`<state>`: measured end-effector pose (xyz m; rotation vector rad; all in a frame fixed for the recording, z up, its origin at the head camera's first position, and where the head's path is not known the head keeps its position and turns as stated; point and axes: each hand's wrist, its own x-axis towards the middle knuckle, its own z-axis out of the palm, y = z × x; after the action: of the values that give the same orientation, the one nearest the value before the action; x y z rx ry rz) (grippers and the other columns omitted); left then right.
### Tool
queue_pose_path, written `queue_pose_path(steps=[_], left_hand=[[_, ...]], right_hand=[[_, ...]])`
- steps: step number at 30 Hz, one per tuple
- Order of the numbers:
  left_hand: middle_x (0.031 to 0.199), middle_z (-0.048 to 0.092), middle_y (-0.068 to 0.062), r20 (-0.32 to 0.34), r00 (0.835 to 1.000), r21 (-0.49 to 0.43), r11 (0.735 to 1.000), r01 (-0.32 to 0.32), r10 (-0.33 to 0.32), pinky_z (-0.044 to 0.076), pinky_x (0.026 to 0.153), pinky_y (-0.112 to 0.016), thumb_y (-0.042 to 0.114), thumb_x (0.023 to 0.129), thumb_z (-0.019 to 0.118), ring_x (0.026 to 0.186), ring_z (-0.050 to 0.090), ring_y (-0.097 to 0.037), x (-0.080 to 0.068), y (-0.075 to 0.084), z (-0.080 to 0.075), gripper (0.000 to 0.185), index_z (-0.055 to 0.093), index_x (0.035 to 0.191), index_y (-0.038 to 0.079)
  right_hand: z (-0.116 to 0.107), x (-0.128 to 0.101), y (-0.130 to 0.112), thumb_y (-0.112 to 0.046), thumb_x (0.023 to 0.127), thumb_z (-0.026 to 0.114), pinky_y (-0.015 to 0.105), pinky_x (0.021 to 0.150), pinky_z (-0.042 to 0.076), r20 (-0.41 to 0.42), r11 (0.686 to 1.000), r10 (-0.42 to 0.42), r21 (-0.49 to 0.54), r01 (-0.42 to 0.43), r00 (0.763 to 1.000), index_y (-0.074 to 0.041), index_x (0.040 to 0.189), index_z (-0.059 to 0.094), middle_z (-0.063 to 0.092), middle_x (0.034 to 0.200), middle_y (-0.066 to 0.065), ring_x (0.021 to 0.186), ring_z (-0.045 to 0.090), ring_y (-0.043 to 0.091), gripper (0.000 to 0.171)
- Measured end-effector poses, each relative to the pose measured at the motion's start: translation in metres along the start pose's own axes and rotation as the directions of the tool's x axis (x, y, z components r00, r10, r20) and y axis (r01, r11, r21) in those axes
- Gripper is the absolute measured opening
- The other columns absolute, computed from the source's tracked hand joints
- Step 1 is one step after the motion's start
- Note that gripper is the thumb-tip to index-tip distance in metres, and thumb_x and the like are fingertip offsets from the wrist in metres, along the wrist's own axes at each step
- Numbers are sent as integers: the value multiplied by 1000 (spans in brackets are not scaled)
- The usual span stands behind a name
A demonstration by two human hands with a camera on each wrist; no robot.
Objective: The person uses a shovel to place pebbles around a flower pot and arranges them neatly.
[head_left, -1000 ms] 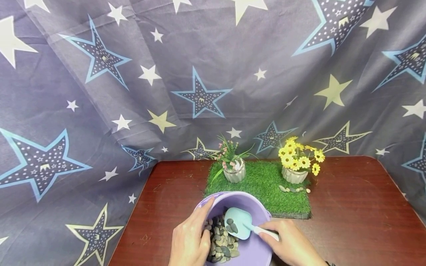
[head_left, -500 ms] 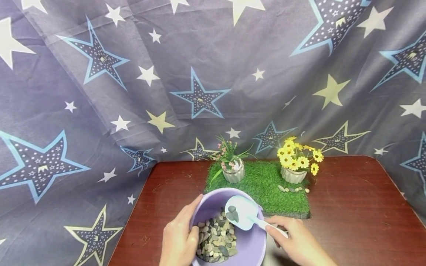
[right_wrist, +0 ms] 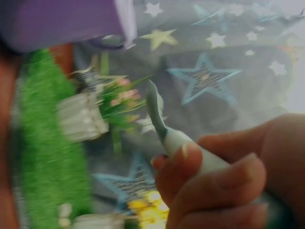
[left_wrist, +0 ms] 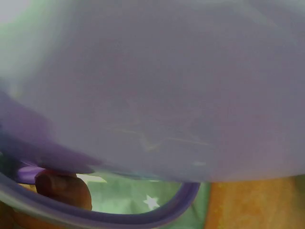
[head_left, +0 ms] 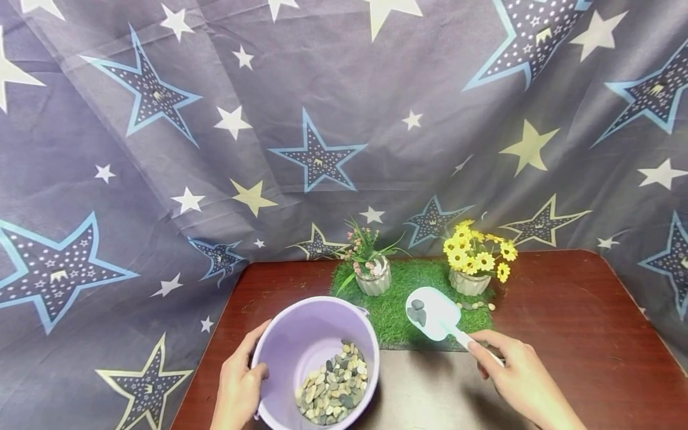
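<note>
In the head view my left hand (head_left: 240, 379) grips the rim of a light purple bucket (head_left: 301, 343) on its left side, thumb over the edge. The bucket tilts and shows a heap of pebbles (head_left: 333, 385) inside. My right hand (head_left: 520, 371) holds a small pale blue shovel (head_left: 445, 316) by its white handle. A few dark pebbles (head_left: 417, 312) lie on the blade, which hovers over the front of the green turf mat (head_left: 391, 325). The left wrist view is filled by the bucket's blurred outer wall (left_wrist: 157, 95); the right wrist view shows fingers curled around the handle.
On the mat stand a white pot (head_left: 374, 282) of pink flowers and another white pot (head_left: 469, 283) of yellow flowers. A short row of pebbles (head_left: 477, 306) lies before the yellow ones. Behind the reddish-brown table (head_left: 570, 322) hangs a star-patterned cloth (head_left: 387, 77).
My right hand has lifted the shovel with its pebbles out of the bucket, to the right and over the mat. My left hand has moved the bucket left, and the pebbles now sit at its right side.
</note>
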<state>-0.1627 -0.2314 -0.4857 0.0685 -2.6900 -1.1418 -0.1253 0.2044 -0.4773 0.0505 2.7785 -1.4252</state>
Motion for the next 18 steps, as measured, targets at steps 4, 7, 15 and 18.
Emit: queue_pose_path(steps=[4, 7, 15, 18], left_hand=[[130, 72, -2, -7, 998, -59, 997, 57, -58, 48, 80, -18, -12, 68, 57, 97, 65, -12, 3, -16, -2, 83, 65, 140, 28], [128, 73, -8, -5, 997, -97, 992, 82, -83, 48, 79, -19, -13, 67, 57, 94, 64, -10, 3, -24, -1, 81, 65, 140, 22], [127, 72, -11, 12, 994, -186, 976, 110, -110, 48, 79, -19, -14, 66, 57, 94, 64, -9, 5, -30, 2, 81, 65, 139, 19], [128, 72, -12, 13, 993, -201, 973, 115, -115, 49, 80, -19, -15, 66, 56, 94, 64, -9, 5, -30, 2, 81, 65, 140, 18]], right_hand=[[24, 14, 23, -26, 103, 60, 27, 42, 42, 43, 983, 105, 150, -110, 994, -10, 116, 72, 61, 66, 0, 42, 43, 6, 24], [47, 25, 43, -22, 105, 56, 24, 37, 38, 104, 926, 186, 313, -210, 977, -2, 116, 69, 59, 67, 4, 40, 41, 7, 26], [84, 51, 70, -20, 105, 54, 20, 40, 30, 178, 791, 286, 511, -336, 942, 7, 119, 62, 55, 70, 1, 45, 37, 6, 32], [88, 58, 71, -19, 105, 54, 20, 40, 31, 176, 778, 298, 525, -345, 938, 7, 125, 60, 55, 70, 0, 45, 37, 5, 34]])
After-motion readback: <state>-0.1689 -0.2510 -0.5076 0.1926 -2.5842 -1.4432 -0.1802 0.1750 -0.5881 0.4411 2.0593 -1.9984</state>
